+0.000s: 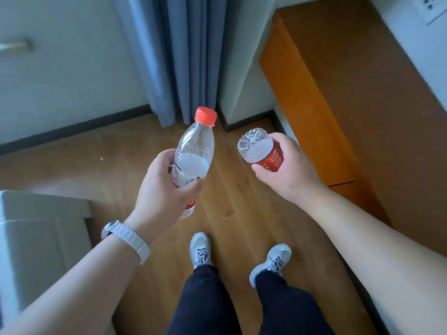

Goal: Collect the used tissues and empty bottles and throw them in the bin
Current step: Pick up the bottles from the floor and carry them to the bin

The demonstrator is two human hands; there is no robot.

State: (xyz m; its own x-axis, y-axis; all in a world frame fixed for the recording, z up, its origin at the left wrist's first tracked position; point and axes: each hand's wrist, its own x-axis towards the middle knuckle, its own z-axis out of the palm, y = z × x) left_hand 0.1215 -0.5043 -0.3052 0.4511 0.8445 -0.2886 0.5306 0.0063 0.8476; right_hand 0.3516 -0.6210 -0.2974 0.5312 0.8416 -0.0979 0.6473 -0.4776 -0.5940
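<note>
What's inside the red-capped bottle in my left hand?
In the red-capped bottle, the clear upper part shows only droplets, no liquid. The left hand and the label cover its lower part, so any dregs there are hidden.

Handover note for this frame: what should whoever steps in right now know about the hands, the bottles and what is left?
Left hand: grips the red-capped bottle round its middle, cap pointing away.
Right hand: grips the second bottle round its red label, base end showing, cap end hidden.
Where: both bottles are held in the air over the wooden floor, apart from each other.
Done: two bottles picked up.
Left: drop both in the bin, then collect the tissues. Neither a bin nor any tissues can be made out in this view.
</note>
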